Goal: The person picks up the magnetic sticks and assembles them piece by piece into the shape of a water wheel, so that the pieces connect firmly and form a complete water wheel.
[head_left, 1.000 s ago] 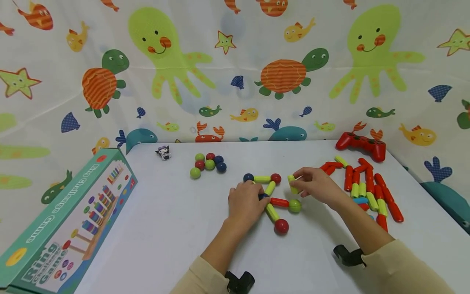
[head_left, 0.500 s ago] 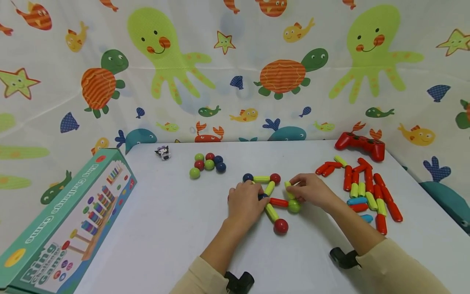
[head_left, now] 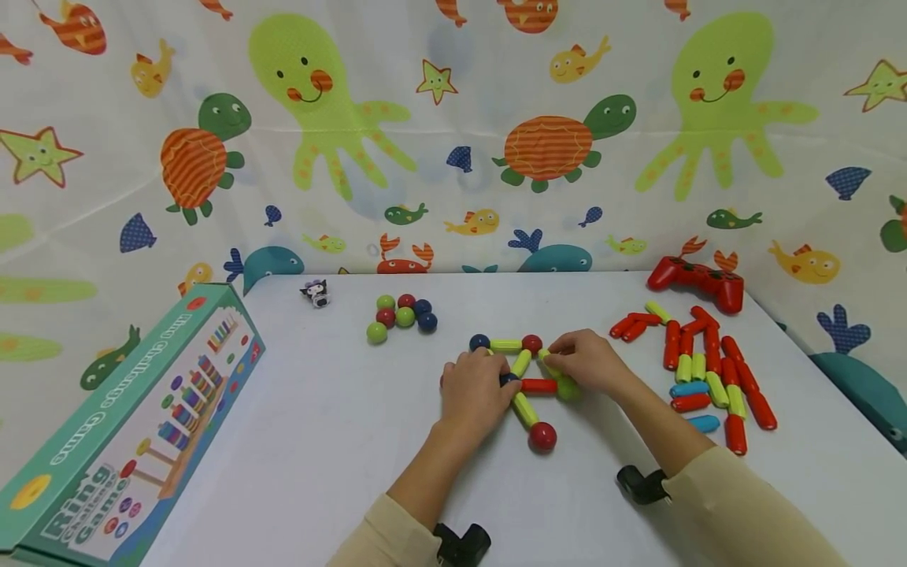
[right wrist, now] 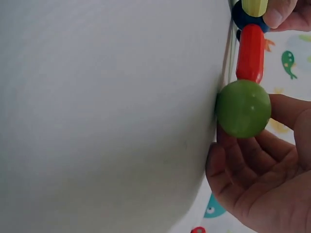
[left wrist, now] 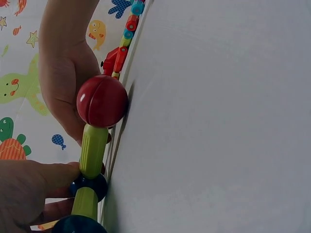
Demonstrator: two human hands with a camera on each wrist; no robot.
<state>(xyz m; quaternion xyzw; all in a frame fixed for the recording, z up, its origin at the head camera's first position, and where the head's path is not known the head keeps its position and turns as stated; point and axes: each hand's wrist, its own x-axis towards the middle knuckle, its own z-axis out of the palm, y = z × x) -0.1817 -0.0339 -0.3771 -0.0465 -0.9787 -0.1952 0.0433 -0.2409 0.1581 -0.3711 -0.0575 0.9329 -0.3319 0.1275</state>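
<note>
On the white table (head_left: 283,441), mid-frame, the left hand (head_left: 473,394) pinches a dark-blue ball (head_left: 509,379) of a ball-and-rod figure (head_left: 540,386); the right hand (head_left: 586,362) pinches a lime rod (head_left: 544,357) at its right. Sea-animal-print fabric (head_left: 453,118) fills the upper frame.

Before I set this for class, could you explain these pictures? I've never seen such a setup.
No robot here, just a person's bare left hand and right hand. The wide views come from a head camera looking down; the others, from cameras on each wrist. The left hand grips a dark blue ball in a ball-and-stick structure; the right pinches a yellow-green stick beside a green ball. Also on the white table: loose balls, loose sticks, a red controller, a small figure and a box.
</note>
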